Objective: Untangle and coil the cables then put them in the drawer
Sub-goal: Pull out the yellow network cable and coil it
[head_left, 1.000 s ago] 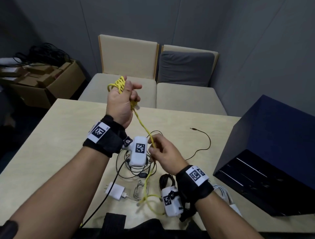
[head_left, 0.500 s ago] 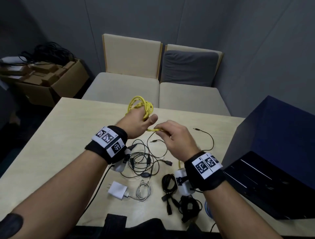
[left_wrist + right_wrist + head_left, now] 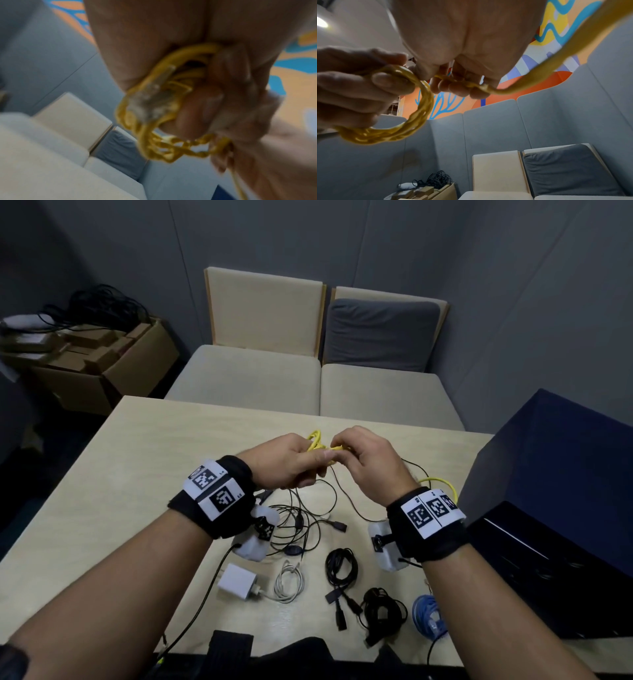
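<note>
Hands raised together above the bench (image 3: 137,460): left hand (image 3: 281,462) grips the coiled yellow cable (image 3: 315,440) in curled fingers; right hand (image 3: 368,460) pinches its free strand just beside the coil. Below lie loose black cables (image 3: 301,518), a white charger (image 3: 238,580) and a blue cable (image 3: 426,616); the dark drawer unit (image 3: 561,474) stands at right.

Pale wood table (image 3: 144,460): black cables (image 3: 301,518), white charger (image 3: 236,580), blue cable (image 3: 428,616).

The head camera looks down from high up at the pale wooden table (image 3: 102,491) and both arms. Each wrist camera sits very close under its palm, looking up along the fingers. All three see the coiled yellow cable (image 3: 315,440) (image 3: 154,135) (image 3: 419,115)
</note>
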